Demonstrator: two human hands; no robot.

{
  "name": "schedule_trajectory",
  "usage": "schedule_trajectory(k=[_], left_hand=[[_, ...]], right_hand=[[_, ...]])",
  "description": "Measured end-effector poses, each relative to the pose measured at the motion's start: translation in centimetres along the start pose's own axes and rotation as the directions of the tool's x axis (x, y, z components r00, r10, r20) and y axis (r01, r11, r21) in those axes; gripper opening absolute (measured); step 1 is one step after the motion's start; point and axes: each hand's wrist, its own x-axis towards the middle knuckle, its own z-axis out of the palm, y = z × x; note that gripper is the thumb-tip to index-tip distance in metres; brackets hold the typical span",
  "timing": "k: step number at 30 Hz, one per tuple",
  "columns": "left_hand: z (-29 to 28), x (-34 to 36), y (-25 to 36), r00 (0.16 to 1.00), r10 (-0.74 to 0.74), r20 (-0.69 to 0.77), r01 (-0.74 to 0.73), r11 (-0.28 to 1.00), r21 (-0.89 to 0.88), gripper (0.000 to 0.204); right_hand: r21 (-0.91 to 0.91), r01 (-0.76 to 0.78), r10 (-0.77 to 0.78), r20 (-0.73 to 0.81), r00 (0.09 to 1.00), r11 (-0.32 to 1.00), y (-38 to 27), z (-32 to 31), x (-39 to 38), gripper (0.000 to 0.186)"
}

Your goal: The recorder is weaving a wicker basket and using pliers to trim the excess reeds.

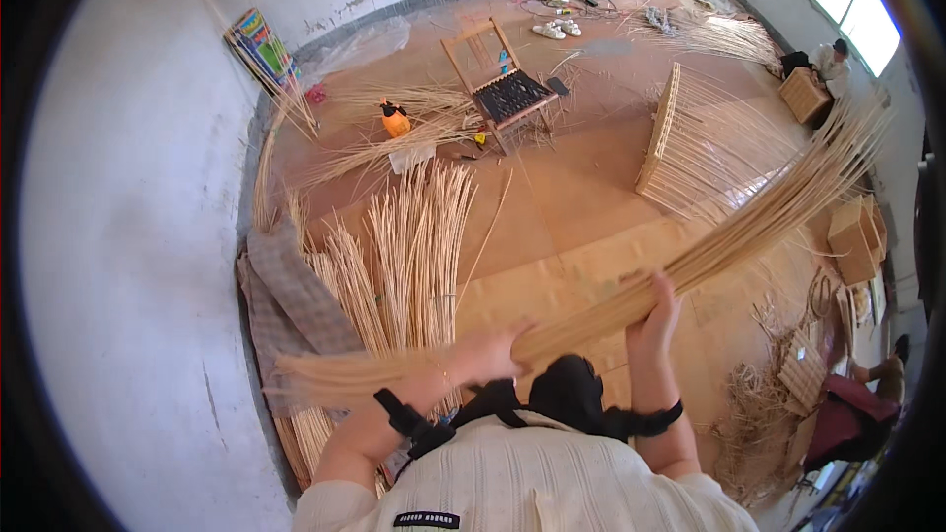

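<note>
I hold a long bundle of pale wicker rods (729, 236) across my chest; it runs from lower left up to the right, blurred at both ends. My left hand (485, 353) grips the bundle near its thick end. Further along the rods, my right hand (655, 320) is wrapped around them. Below the bundle, more cut rods (409, 246) lie fanned out on the floor to my left, over a checked cloth (296, 286).
A wooden chair (503, 84) with a dark woven seat stands at the back, beside an orange spray bottle (395, 120). A half-woven wicker panel (670, 133) stands upright at right. Wicker boxes (855, 236) and two other people sit along the right wall. White wall on the left.
</note>
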Motion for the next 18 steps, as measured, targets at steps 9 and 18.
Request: schedule_trajectory(k=[9, 18], left_hand=[[-21.6, 14.1, -2.5, 0.801, 0.176, -0.572, -0.23, 0.973, -0.022, 0.076], [-34.4, 32.8, -2.0, 0.429, -0.259, -0.865, -0.329, 0.848, -0.417, 0.077]], right_hand=[[-0.115, 0.385, -0.223, 0.651, 0.726, 0.916, -3.4, 33.0, 14.4, 0.028], [-0.195, 0.517, 0.029, 0.95, 0.312, 0.833, 5.0, 47.5, 29.9, 0.057]])
